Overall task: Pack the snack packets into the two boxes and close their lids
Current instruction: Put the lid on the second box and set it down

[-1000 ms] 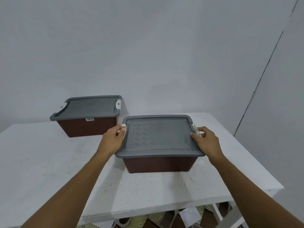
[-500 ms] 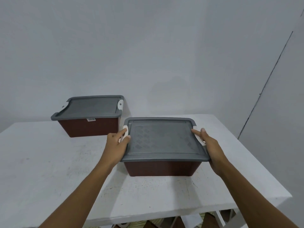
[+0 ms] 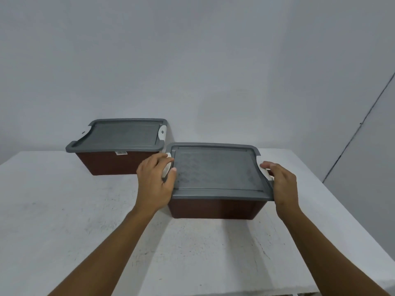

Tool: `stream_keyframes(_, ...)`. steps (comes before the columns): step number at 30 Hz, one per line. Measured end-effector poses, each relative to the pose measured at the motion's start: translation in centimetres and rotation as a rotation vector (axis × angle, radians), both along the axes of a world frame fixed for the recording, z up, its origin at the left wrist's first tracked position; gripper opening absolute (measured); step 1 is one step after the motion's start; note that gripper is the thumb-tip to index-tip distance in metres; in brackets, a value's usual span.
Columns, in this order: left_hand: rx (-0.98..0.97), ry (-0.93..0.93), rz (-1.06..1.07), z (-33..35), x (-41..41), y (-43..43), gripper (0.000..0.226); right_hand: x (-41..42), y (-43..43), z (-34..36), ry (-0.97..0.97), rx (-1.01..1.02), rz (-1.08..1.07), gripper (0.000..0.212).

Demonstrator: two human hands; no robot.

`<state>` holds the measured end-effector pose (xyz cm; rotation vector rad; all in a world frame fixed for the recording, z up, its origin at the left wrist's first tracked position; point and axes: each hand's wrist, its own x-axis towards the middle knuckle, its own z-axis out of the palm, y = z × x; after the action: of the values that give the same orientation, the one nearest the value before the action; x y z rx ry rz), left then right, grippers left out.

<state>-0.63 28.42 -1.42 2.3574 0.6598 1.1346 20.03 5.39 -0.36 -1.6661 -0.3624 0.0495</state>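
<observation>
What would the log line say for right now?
left hand: on near box left clip | right hand: on right clip | far box: lidded

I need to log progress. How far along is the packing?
Done: both boxes have grey lids on, no packets in sight. In hand: left hand and right hand press the near box's white side latches. Left: those latches; the far box's right latch looks upright.

Soft, even, dim-ish indoor light, faint shadows under near box [image 3: 215,208] and forearms on table [image 3: 53,210], no glare, slight overall softness, wide-angle bending at edges
</observation>
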Motion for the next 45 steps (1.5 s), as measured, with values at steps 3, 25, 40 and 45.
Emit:
stream_keyframes(3, 0.226, 0.174, 0.040, 0.8, 1.5, 2.3, 0.048, 1.6, 2.1, 0.5, -0.014, -0.039, -0.022, 0.033)
stream_keyframes(25, 0.396, 0.597, 0.201, 3.3, 9.0, 11.1, 0.049, 9.2, 13.0, 1.1, -0.268, -0.332, -0.090, 0.057)
stream_keyframes(40, 0.349, 0.660, 0.164, 3.2, 8.9, 12.1, 0.052, 12.2, 14.9, 2.7, -0.552, -0.878, -0.004, 0.041)
stream_keyframes(45, 0.440, 0.673, 0.124, 1.7, 2.9, 14.4, 0.080, 6.4, 16.1, 3.1, -0.830, -0.926, 0.201, 0.051)
